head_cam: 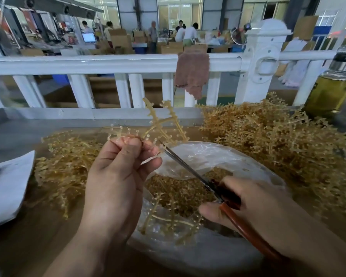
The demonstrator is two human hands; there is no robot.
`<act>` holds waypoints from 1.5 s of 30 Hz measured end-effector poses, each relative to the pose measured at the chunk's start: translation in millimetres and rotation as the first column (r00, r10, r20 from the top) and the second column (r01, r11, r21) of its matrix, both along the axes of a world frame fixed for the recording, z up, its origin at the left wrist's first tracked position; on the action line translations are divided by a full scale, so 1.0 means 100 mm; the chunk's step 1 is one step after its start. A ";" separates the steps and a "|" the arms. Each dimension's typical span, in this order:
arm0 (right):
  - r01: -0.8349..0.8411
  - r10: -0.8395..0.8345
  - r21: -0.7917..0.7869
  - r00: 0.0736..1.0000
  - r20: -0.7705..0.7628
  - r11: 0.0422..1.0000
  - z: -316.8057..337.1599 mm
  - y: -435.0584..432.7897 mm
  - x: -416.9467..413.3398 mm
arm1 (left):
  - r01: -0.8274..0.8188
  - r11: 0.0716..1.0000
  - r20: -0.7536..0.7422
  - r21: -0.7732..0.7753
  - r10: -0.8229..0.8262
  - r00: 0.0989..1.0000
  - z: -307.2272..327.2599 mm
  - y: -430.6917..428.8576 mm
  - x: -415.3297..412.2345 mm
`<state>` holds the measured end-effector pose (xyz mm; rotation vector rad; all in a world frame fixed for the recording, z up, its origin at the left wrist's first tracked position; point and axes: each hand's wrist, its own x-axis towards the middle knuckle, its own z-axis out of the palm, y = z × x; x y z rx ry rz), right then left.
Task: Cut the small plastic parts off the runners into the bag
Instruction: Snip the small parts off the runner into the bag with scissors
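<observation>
Left hand [116, 172] pinches amber runner [158, 124] above open plastic bag [218, 156]; right hand [254, 206] grips red-handled scissors [190, 170], tips just beside the pinching fingertips.

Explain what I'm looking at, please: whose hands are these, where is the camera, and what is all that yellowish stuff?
There is no machine here. A person works with bare hands, and the one picture comes from a camera worn on their head, looking down. The left hand pinches a branching plastic runner studded with small parts. The right hand holds scissors, with the tips at the runner. Below is an open clear bag holding cut pieces. A big pile of runners lies to the right and a smaller heap to the left, near some paper.
</observation>
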<state>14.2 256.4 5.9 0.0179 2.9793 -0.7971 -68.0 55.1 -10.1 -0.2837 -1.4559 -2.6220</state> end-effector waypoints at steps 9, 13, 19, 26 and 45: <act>-0.035 0.032 -0.026 0.996 -0.087 0.999 -0.02 -0.04 0.01 | 0.097 0.994 -0.032 -0.047 -0.099 0.995 -0.07 0.00 -0.01; -0.038 0.034 -0.043 0.995 -0.092 0.998 -0.01 -0.02 0.01 | 0.075 0.992 -0.072 -0.098 -0.083 0.994 -0.08 -0.01 -0.02; -0.059 0.054 -0.058 0.995 -0.084 0.997 0.01 0.00 0.01 | -0.001 0.980 -0.173 -0.200 -0.035 0.984 -0.06 -0.02 0.01; -0.049 0.046 -0.046 0.996 -0.075 0.998 -0.02 0.05 -0.02 | -0.168 0.923 -0.315 -0.345 0.054 0.948 -0.08 0.00 0.08; 0.007 0.007 0.073 0.982 -0.187 0.997 -0.06 0.03 -0.02 | -0.130 0.943 -0.278 -0.307 0.042 0.960 -0.07 0.03 0.10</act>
